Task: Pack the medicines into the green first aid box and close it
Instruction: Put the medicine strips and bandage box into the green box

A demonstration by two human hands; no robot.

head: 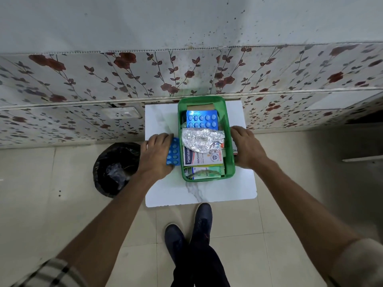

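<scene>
The left hand (pixel 156 155) grips a blue pill strip (pixel 173 151) just left of the open green box (pixel 229 129). The right hand (pixel 247 147) rests beside the box's right wall; finger state unclear.

A home interior, by the look: beige tiled floor (pixel 238 222), wall panels papered with red flowers (pixel 128 79), a white wall socket (pixel 122 113), and a black-bagged waste bin (pixel 116 168)

Green first aid box (pixel 229 162), lid off, on white marble-look board (pixel 199 193). Contents: blue blister strip (pixel 202 119) at far end, crumpled foil strip (pixel 202 141) mid, Hansaplast pkt (pixel 199 159) below it, more pkts at near end. L hand (pixel 156 155) grips 2nd blue blister strip (pixel 173 153) just beside box's left wall. R hand (pixel 247 147) rests against right wall. Black bin bag (pixel 115 168) on floor, left of board.
</scene>
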